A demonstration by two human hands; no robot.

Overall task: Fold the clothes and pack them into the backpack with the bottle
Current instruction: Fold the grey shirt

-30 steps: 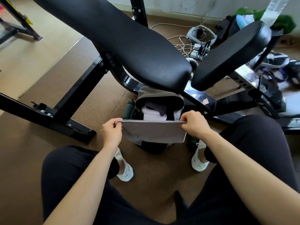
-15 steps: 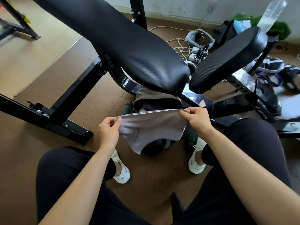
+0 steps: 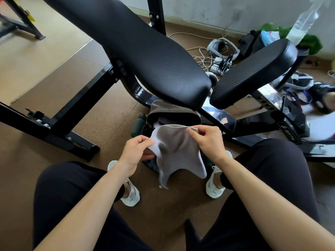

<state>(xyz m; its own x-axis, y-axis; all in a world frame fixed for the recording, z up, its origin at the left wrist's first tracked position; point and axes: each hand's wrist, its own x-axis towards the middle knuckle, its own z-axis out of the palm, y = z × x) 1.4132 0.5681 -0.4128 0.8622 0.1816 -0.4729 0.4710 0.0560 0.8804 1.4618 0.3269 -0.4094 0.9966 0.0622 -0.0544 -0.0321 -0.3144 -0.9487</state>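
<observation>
A light grey cloth [image 3: 178, 151] hangs between my hands, over the floor between my feet. My left hand [image 3: 137, 151] pinches its left edge. My right hand [image 3: 206, 140] pinches its upper right corner. Behind the cloth stands a grey backpack [image 3: 170, 109] with its top open, and folded clothes [image 3: 163, 122] show inside. A dark green bottle [image 3: 138, 124] sits in the pack's left side pocket. The cloth hides the lower part of the backpack.
A black weight bench [image 3: 145, 51] with a separate seat pad [image 3: 253, 73] rises just behind the backpack, and its frame [image 3: 54, 127] runs across the floor at left. Cables, headsets and bags [image 3: 223, 53] litter the floor at back right. My white shoes [image 3: 130, 194] flank the pack.
My hands have come closer together and lifted slightly. The cloth, earlier stretched flat between them, now sags and bunches, with its lower corners hanging down.
</observation>
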